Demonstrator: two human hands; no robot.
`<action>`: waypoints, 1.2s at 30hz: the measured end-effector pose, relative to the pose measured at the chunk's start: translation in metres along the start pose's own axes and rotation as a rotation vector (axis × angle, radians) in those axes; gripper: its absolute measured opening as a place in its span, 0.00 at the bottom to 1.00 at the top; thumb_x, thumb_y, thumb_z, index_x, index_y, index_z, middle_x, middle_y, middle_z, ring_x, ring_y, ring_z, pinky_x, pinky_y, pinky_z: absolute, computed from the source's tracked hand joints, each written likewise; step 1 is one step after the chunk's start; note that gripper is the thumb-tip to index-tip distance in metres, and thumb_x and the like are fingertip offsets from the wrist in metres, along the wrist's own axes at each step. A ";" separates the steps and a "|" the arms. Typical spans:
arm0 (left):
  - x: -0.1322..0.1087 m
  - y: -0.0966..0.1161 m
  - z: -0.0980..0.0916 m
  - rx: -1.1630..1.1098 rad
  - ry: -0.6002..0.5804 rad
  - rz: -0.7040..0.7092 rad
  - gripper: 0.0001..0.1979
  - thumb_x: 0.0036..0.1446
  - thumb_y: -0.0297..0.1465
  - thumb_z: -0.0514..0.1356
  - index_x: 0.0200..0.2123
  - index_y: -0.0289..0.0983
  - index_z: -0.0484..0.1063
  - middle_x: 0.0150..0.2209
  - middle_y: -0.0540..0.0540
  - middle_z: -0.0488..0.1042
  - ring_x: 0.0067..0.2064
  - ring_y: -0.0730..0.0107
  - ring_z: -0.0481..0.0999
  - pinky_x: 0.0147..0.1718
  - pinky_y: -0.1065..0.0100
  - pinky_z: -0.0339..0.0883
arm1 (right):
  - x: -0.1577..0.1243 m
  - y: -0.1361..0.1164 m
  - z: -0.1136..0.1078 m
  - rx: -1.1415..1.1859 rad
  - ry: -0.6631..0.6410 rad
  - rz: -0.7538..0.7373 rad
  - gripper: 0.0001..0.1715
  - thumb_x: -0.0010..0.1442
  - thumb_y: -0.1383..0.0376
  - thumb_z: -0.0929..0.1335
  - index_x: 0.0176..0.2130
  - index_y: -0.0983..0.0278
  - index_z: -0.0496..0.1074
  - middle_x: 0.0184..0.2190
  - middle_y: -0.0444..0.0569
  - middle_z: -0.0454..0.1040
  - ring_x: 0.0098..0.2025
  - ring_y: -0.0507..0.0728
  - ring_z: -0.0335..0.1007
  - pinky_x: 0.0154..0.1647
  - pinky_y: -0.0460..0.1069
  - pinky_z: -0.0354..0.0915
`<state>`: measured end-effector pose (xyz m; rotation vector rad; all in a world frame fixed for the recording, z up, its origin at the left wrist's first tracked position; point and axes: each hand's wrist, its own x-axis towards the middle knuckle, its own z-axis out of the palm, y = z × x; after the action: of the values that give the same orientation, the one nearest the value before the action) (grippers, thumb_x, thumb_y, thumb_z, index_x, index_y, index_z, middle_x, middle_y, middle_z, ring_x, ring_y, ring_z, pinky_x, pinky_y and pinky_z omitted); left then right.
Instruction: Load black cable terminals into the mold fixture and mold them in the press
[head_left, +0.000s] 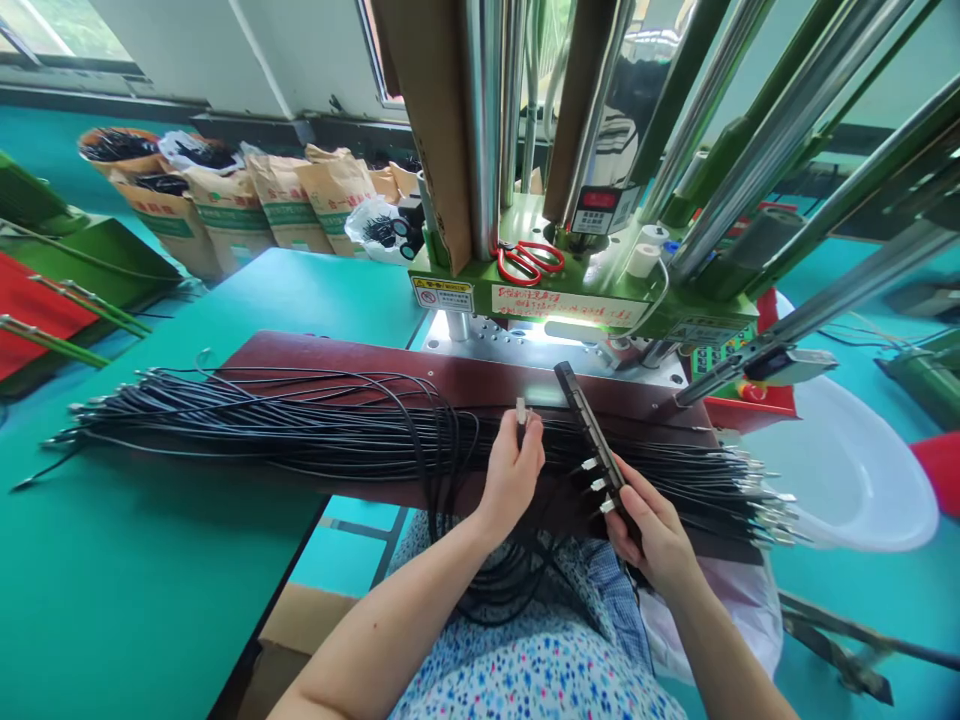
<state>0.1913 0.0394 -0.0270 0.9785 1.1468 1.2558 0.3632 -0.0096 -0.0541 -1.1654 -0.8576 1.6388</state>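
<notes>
My left hand [513, 470] is closed, pinching a black cable just below its pale metal-tipped connector [521, 408], which points up. My right hand [654, 522] grips the lower end of a long dark slotted bar [589, 420], tilted with its top leaning left. Several silver connectors [598, 485] stick out from the bar's left side near my right fingers. Beneath both hands a thick bundle of black cables [300, 430] lies across a dark red board [337, 357]. Further black cables [502, 585] hang looped over my lap.
A green press machine [480, 275] with steel columns stands ahead, red-handled scissors [529, 262] on its ledge. To the right is a white basin [862, 470]. Paper sacks [225, 215] line the back left beyond the green table [112, 590]. A cardboard box [300, 620] sits below left.
</notes>
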 end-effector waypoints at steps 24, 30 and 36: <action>0.010 -0.003 0.002 0.116 -0.252 -0.138 0.16 0.52 0.42 0.54 0.23 0.34 0.64 0.15 0.56 0.57 0.16 0.83 0.54 0.14 0.77 0.46 | -0.001 -0.007 0.010 -0.188 -0.016 -0.020 0.37 0.57 0.53 0.65 0.60 0.63 0.54 0.13 0.36 0.56 0.12 0.44 0.46 0.11 0.39 0.44; 0.016 0.011 -0.013 -0.025 0.028 0.024 0.17 0.55 0.44 0.52 0.31 0.35 0.65 0.14 0.58 0.56 0.14 0.83 0.53 0.14 0.78 0.47 | -0.001 -0.006 0.003 0.095 0.011 0.026 0.36 0.56 0.56 0.67 0.60 0.59 0.53 0.15 0.36 0.58 0.12 0.43 0.45 0.11 0.39 0.43; 0.013 0.003 -0.011 -0.035 -0.164 -0.058 0.16 0.56 0.44 0.50 0.26 0.38 0.57 0.13 0.60 0.51 0.14 0.84 0.48 0.14 0.78 0.41 | 0.000 -0.008 0.002 0.117 -0.037 0.092 0.37 0.56 0.56 0.67 0.60 0.61 0.53 0.13 0.37 0.58 0.11 0.43 0.44 0.11 0.39 0.43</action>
<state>0.1792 0.0520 -0.0275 0.9955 1.0157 1.1246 0.3634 -0.0069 -0.0465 -1.1110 -0.7302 1.7661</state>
